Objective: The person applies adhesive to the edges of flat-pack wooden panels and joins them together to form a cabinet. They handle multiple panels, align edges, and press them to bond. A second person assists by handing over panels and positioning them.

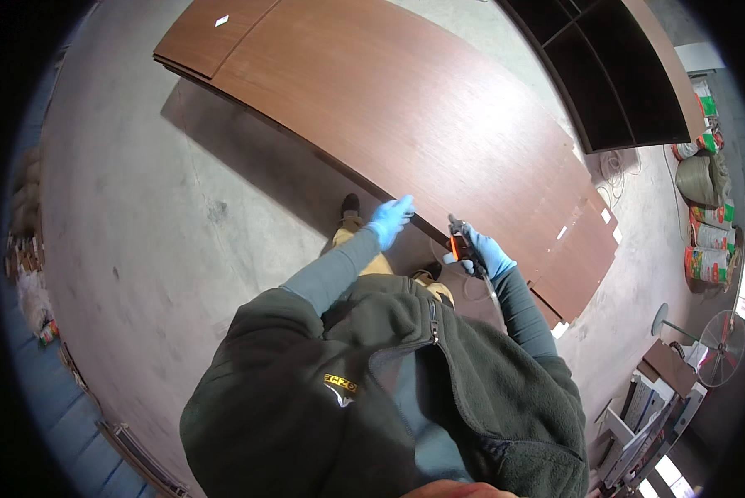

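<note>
A long stack of brown wood-grain panels (405, 108) lies slantwise in front of me. My left hand (389, 222), in a blue glove, is at the near edge of the stack. Its fingers are drawn together, and whatever may be between them is too small to tell. In my right hand (490, 253), also blue-gloved, is a black and orange hand tool (464, 242) with a pale hose trailing down along my forearm. The tool's tip points toward the panels, close to their near edge.
Beyond the stack stands a dark open cabinet frame (609, 75). Coiled cable (613, 170) lies on the grey floor (173, 274) beside it. Printed sacks (708, 236) line the right wall, with a standing fan (721, 349) and piled boards (646, 407) nearer. My feet are beside the stack.
</note>
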The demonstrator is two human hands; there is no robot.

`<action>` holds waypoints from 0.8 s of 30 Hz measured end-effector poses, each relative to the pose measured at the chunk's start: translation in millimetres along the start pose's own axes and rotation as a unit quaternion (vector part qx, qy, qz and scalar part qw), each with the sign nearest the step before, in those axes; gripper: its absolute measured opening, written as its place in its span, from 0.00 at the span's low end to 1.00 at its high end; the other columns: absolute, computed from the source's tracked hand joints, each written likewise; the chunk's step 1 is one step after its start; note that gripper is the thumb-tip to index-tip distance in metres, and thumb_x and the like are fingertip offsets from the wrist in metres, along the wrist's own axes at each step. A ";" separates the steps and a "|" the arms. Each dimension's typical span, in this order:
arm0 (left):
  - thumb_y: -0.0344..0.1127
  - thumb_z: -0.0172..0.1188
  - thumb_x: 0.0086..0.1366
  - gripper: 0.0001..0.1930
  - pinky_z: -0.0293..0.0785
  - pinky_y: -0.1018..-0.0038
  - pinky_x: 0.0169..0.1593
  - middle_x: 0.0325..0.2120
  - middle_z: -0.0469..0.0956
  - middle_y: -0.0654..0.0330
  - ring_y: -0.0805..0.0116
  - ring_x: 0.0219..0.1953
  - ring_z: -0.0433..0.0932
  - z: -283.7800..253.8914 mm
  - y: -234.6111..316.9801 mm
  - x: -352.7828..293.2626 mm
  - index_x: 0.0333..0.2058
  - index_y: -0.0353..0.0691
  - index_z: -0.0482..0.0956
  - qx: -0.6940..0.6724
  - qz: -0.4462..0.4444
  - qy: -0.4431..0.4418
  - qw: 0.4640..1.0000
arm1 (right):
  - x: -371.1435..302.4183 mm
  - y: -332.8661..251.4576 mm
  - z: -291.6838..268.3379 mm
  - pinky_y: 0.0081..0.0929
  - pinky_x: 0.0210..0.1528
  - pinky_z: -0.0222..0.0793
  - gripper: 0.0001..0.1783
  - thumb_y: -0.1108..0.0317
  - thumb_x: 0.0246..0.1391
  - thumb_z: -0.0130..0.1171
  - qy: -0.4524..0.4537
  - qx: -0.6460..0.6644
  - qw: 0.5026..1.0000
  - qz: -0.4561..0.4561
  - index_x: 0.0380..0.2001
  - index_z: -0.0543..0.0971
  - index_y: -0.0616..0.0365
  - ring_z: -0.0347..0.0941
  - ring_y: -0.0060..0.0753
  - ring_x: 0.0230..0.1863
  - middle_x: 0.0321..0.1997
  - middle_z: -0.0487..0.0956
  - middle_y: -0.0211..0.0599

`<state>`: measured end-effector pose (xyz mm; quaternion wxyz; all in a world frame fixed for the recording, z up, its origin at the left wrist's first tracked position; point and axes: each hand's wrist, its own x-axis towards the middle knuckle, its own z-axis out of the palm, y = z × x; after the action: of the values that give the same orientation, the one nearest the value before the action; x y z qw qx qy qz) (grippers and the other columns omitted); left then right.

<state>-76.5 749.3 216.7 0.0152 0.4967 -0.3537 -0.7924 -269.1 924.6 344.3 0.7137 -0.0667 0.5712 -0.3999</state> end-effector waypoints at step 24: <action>0.53 0.57 0.67 0.25 0.74 0.61 0.53 0.41 0.84 0.46 0.55 0.46 0.82 -369.6 91.4 64.3 0.44 0.31 0.83 0.240 0.078 0.139 0.957 | 323.5 -122.8 171.1 0.23 0.20 0.65 0.24 0.45 0.71 0.49 0.163 0.017 0.979 0.118 0.44 0.78 0.58 0.70 0.27 0.17 0.26 0.79 0.36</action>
<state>156.0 455.1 124.7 0.0063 0.5617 -0.5659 -0.6035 -172.3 571.0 223.5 0.6537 0.0791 0.6773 -0.3281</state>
